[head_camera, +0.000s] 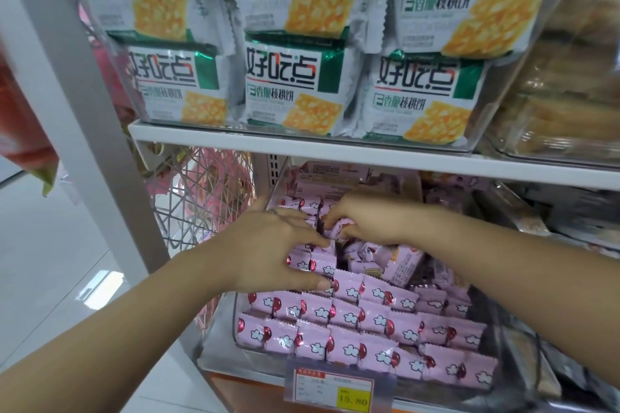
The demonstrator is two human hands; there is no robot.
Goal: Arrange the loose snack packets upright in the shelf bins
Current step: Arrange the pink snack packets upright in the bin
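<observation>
Upper shelf board at your 12 o'clock carries a clear bin of biscuit packs; second bin at 2 o'clock. Lower shelf, 6 o'clock: lower bin of pink packets.

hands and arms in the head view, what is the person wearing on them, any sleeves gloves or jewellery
The left hand and right hand are bare, with no gloves. The left forearm and right forearm are uncovered as far as the frame shows: no sleeves, watch or bracelet in view. What looks like a thin ring sits on one finger of the left hand.
</observation>
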